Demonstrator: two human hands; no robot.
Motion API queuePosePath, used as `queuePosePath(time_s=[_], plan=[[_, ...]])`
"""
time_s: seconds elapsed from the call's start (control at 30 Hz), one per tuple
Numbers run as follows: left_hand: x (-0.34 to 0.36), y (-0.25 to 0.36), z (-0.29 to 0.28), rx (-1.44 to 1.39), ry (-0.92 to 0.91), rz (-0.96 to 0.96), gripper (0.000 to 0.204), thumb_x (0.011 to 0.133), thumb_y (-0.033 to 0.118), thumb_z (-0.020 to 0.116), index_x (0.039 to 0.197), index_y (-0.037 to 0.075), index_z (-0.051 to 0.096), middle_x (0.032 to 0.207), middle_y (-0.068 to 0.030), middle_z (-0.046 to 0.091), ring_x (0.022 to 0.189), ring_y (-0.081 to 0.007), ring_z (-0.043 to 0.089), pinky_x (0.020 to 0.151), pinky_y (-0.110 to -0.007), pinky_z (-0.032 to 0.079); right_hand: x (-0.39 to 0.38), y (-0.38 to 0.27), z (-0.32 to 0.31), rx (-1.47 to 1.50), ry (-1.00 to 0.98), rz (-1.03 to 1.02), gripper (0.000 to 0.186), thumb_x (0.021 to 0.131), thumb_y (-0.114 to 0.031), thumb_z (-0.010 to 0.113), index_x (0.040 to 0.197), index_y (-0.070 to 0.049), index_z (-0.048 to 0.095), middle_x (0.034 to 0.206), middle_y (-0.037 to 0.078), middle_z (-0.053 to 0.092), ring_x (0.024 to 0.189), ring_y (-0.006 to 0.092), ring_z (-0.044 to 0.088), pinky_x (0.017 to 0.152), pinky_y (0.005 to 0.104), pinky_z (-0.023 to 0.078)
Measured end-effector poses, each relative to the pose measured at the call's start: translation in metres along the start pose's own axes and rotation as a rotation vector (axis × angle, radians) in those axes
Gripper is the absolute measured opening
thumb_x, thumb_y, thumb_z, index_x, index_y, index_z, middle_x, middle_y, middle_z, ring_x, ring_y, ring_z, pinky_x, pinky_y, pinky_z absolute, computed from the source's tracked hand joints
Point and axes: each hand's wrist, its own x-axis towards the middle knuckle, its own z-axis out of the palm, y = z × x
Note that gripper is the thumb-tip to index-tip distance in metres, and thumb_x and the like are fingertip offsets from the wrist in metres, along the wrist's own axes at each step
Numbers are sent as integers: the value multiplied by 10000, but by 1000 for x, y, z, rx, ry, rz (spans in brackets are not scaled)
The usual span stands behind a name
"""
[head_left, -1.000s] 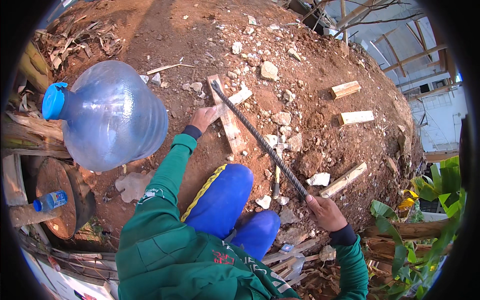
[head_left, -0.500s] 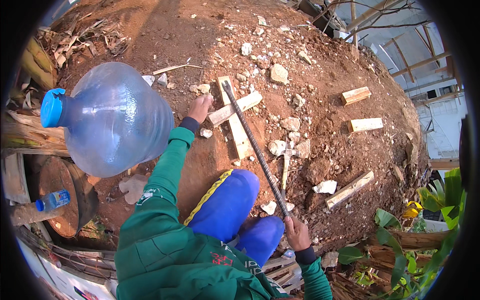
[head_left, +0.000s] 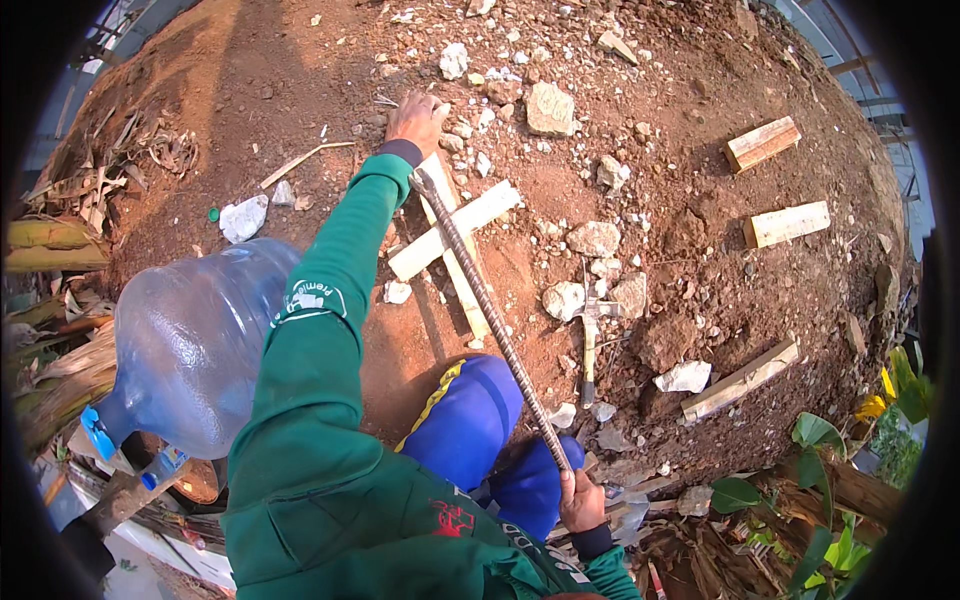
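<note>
A ribbed metal pry bar (head_left: 487, 302) is clasped at its near end by the right hand (head_left: 583, 500). Beyond that grip, crossed wooden slats (head_left: 488, 208) are overhung by it; whether anything is held by the left hand (head_left: 418, 124) cannot be told.

The right hand (head_left: 582, 498) holds one end of a long, ridged metal bar (head_left: 515, 363). The bar slants up past two wood pieces that make a cross: a short one (head_left: 487, 208) on top of a longer one (head_left: 467, 305). The left hand (head_left: 418, 122) is at the far end of the longer one, and I can't tell if it touches it. A hammer (head_left: 589, 350) lies on the brown dirt (head_left: 330, 60) next to pale stones (head_left: 594, 239). Three more wood bits (head_left: 787, 224) lie off to the right. A big, clear bottle (head_left: 195, 350) with a blue cap (head_left: 98, 432) is on the left.
</note>
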Motion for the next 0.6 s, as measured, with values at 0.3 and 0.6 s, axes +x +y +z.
queuePosePath(time_s=[0.3, 0.6], plan=[[-8, -8, -13, 19, 35, -119, 218, 1001, 268, 509, 1022, 71, 602, 1025, -156, 625, 1017, -362, 567, 924, -476, 441, 3, 9, 21, -127, -30, 21, 488, 996, -483, 537, 722, -79, 531, 550, 210, 576, 518, 442, 597, 476, 529, 455], [-14, -19, -3, -6, 106, -72, 238, 1008, 259, 501, 1028, 42, 597, 1020, -187, 618, 1006, -393, 566, 912, -478, 441, 27, 36, 40, -56, -67, -21, 485, 986, -532, 532, 786, -91, 568, 604, 218, 606, 571, 448, 613, 512, 535, 468]])
